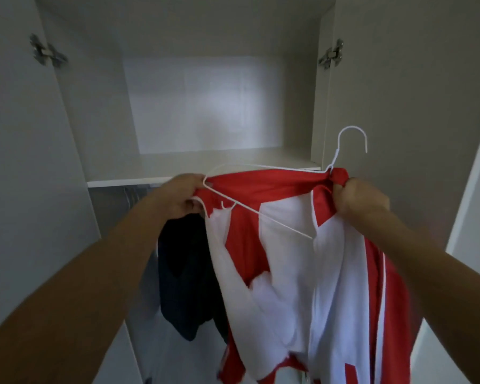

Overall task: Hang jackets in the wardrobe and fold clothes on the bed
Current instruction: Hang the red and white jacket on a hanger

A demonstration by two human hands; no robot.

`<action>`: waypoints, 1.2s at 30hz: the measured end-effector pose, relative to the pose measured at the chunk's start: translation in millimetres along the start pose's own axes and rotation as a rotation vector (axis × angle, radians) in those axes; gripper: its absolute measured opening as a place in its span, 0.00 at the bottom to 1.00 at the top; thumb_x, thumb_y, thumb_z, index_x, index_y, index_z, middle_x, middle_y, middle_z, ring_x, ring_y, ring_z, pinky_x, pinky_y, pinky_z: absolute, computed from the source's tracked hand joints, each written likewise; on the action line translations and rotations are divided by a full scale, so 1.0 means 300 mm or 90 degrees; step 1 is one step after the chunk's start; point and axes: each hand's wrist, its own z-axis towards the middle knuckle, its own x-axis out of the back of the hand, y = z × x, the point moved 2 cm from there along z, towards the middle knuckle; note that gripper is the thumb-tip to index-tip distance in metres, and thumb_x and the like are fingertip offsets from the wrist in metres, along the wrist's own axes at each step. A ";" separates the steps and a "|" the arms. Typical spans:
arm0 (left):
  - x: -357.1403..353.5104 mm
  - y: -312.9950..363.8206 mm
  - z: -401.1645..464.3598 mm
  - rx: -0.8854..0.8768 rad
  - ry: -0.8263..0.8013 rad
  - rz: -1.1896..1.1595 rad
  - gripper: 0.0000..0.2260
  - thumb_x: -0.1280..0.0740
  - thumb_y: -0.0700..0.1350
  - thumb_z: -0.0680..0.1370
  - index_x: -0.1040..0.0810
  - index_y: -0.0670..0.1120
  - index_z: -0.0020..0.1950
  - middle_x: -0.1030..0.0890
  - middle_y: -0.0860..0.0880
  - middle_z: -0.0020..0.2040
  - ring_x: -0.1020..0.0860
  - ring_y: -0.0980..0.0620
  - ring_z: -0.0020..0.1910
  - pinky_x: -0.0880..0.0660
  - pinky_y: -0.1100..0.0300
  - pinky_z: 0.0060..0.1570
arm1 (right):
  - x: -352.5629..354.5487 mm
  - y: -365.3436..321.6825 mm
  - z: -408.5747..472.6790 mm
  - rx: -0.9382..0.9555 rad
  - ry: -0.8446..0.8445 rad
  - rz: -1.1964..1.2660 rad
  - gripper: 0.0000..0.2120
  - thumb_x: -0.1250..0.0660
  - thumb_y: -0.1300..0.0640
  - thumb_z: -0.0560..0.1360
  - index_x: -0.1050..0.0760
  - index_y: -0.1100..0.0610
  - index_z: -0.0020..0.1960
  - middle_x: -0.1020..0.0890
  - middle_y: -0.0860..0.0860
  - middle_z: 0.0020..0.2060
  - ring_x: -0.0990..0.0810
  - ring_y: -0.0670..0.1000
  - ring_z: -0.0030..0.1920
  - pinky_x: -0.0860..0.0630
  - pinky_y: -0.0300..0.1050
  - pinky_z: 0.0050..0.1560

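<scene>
A red and white jacket (288, 267) hangs in front of me, held up at chest height before the open wardrobe. A white wire hanger (263, 216) lies against its collar and shoulder, the hook (352, 137) pointing up at the right. My left hand (182, 194) grips the jacket's left shoulder together with the hanger's end. My right hand (356, 196) grips the bunched red collar just under the hook. The jacket's lower part runs out of view at the bottom.
The wardrobe has a shelf (194, 167) at hand height with a bare compartment above. Below it a dark garment (186, 275) hangs from the rail, beside spare hangers (132, 194). Both doors stand open, left door (20, 162) and right door (399, 106).
</scene>
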 end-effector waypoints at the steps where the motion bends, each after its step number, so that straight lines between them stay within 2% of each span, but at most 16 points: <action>1: 0.022 0.029 0.008 0.010 0.022 -0.017 0.08 0.37 0.34 0.77 0.18 0.41 0.46 0.18 0.45 0.35 0.21 0.52 0.30 0.21 0.59 0.32 | -0.016 -0.003 -0.003 0.010 -0.008 -0.020 0.29 0.54 0.42 0.82 0.23 0.62 0.54 0.20 0.63 0.55 0.22 0.65 0.56 0.28 0.55 0.57; 4: 0.068 0.106 0.009 0.052 0.076 0.009 0.04 0.36 0.36 0.77 0.22 0.43 0.47 0.26 0.47 0.32 0.28 0.54 0.24 0.31 0.65 0.23 | -0.060 -0.013 -0.016 0.052 -0.009 -0.064 0.25 0.49 0.44 0.82 0.23 0.61 0.55 0.20 0.62 0.55 0.21 0.64 0.56 0.27 0.54 0.56; 5: 0.070 0.123 0.009 0.068 0.070 0.034 0.04 0.35 0.37 0.76 0.22 0.43 0.49 0.27 0.46 0.33 0.30 0.55 0.24 0.34 0.66 0.24 | -0.070 -0.017 -0.016 0.050 -0.013 -0.063 0.24 0.49 0.44 0.81 0.23 0.61 0.55 0.20 0.61 0.56 0.21 0.64 0.56 0.27 0.54 0.56; 8: 0.042 0.154 -0.022 0.105 -0.049 0.096 0.15 0.30 0.39 0.73 0.20 0.43 0.60 0.27 0.43 0.52 0.30 0.50 0.40 0.34 0.59 0.38 | -0.083 -0.010 -0.016 0.030 -0.034 -0.086 0.22 0.49 0.45 0.82 0.24 0.60 0.58 0.20 0.60 0.57 0.22 0.64 0.58 0.28 0.55 0.58; 10: 0.024 0.158 -0.031 0.105 -0.123 0.102 0.21 0.28 0.41 0.69 0.21 0.40 0.62 0.29 0.44 0.57 0.33 0.49 0.44 0.35 0.57 0.42 | -0.083 -0.004 -0.021 0.030 -0.023 -0.113 0.20 0.49 0.48 0.83 0.24 0.60 0.58 0.20 0.60 0.56 0.21 0.64 0.57 0.27 0.56 0.58; 12: -0.017 0.155 -0.036 0.089 -0.139 0.033 0.17 0.30 0.39 0.71 0.21 0.39 0.59 0.27 0.43 0.50 0.33 0.51 0.40 0.34 0.58 0.40 | -0.083 -0.039 -0.029 0.051 -0.007 -0.120 0.18 0.48 0.51 0.83 0.24 0.61 0.58 0.20 0.60 0.56 0.21 0.63 0.57 0.27 0.55 0.57; 14: -0.102 0.133 -0.040 0.063 -0.132 -0.045 0.04 0.37 0.35 0.77 0.25 0.39 0.50 0.25 0.45 0.34 0.29 0.54 0.29 0.30 0.64 0.30 | -0.076 -0.121 -0.040 0.097 -0.006 -0.099 0.18 0.47 0.51 0.83 0.24 0.61 0.58 0.20 0.61 0.56 0.21 0.63 0.57 0.26 0.55 0.57; 17: -0.236 0.078 -0.031 0.041 -0.092 -0.130 0.08 0.44 0.33 0.80 0.27 0.38 0.45 0.28 0.46 0.27 0.30 0.55 0.22 0.31 0.64 0.23 | -0.063 -0.255 -0.090 0.215 -0.075 -0.059 0.21 0.51 0.44 0.82 0.25 0.54 0.59 0.20 0.58 0.57 0.21 0.61 0.58 0.27 0.54 0.58; 19: -0.284 0.064 -0.023 0.022 -0.069 -0.204 0.11 0.46 0.32 0.80 0.29 0.40 0.43 0.29 0.46 0.25 0.31 0.56 0.19 0.31 0.66 0.20 | -0.055 -0.288 -0.125 0.282 -0.154 -0.067 0.23 0.56 0.41 0.82 0.26 0.47 0.58 0.20 0.53 0.58 0.22 0.58 0.59 0.29 0.54 0.60; 22: -0.278 0.072 -0.016 -0.020 0.024 -0.200 0.13 0.48 0.30 0.80 0.32 0.46 0.49 0.29 0.43 0.30 0.29 0.52 0.20 0.28 0.63 0.22 | -0.039 -0.251 -0.137 0.257 -0.234 -0.050 0.26 0.59 0.36 0.80 0.24 0.44 0.54 0.19 0.51 0.55 0.23 0.56 0.58 0.31 0.51 0.60; 24: -0.261 0.074 -0.012 -0.042 0.083 -0.124 0.15 0.50 0.30 0.79 0.35 0.48 0.56 0.29 0.43 0.31 0.27 0.50 0.20 0.27 0.61 0.23 | -0.036 -0.212 -0.140 0.227 -0.278 0.035 0.21 0.54 0.35 0.80 0.25 0.41 0.58 0.19 0.49 0.55 0.23 0.55 0.60 0.32 0.49 0.63; 26: -0.261 0.077 -0.010 -0.066 0.110 -0.074 0.16 0.51 0.30 0.78 0.35 0.48 0.58 0.29 0.43 0.29 0.27 0.50 0.20 0.27 0.61 0.22 | -0.031 -0.187 -0.155 0.218 -0.333 0.140 0.17 0.46 0.34 0.75 0.30 0.36 0.60 0.20 0.46 0.54 0.23 0.54 0.59 0.32 0.48 0.60; 28: -0.275 0.084 -0.006 -0.098 0.127 -0.057 0.15 0.51 0.29 0.77 0.34 0.47 0.55 0.30 0.43 0.28 0.29 0.50 0.19 0.29 0.63 0.21 | -0.026 -0.188 -0.169 0.231 -0.369 0.171 0.23 0.45 0.26 0.66 0.34 0.34 0.57 0.20 0.41 0.49 0.22 0.52 0.53 0.30 0.48 0.53; 30: -0.293 0.094 0.000 -0.117 0.133 -0.090 0.13 0.50 0.30 0.78 0.33 0.46 0.51 0.31 0.43 0.28 0.31 0.51 0.19 0.32 0.64 0.20 | -0.035 -0.200 -0.171 0.259 -0.340 0.125 0.35 0.48 0.16 0.57 0.35 0.33 0.56 0.21 0.39 0.49 0.22 0.50 0.51 0.31 0.47 0.50; 32: -0.312 0.109 0.007 -0.133 0.127 -0.122 0.10 0.48 0.32 0.79 0.33 0.46 0.49 0.30 0.44 0.26 0.32 0.51 0.18 0.35 0.65 0.20 | -0.053 -0.210 -0.163 0.267 -0.249 0.053 0.42 0.50 0.12 0.51 0.33 0.36 0.56 0.21 0.40 0.49 0.21 0.50 0.53 0.31 0.46 0.49; 36: -0.347 0.152 0.003 -0.174 0.085 -0.062 0.08 0.45 0.33 0.80 0.31 0.45 0.49 0.30 0.49 0.20 0.34 0.51 0.16 0.38 0.65 0.19 | -0.084 -0.229 -0.147 0.264 -0.028 -0.090 0.33 0.50 0.17 0.62 0.25 0.41 0.49 0.17 0.46 0.43 0.18 0.53 0.47 0.33 0.44 0.41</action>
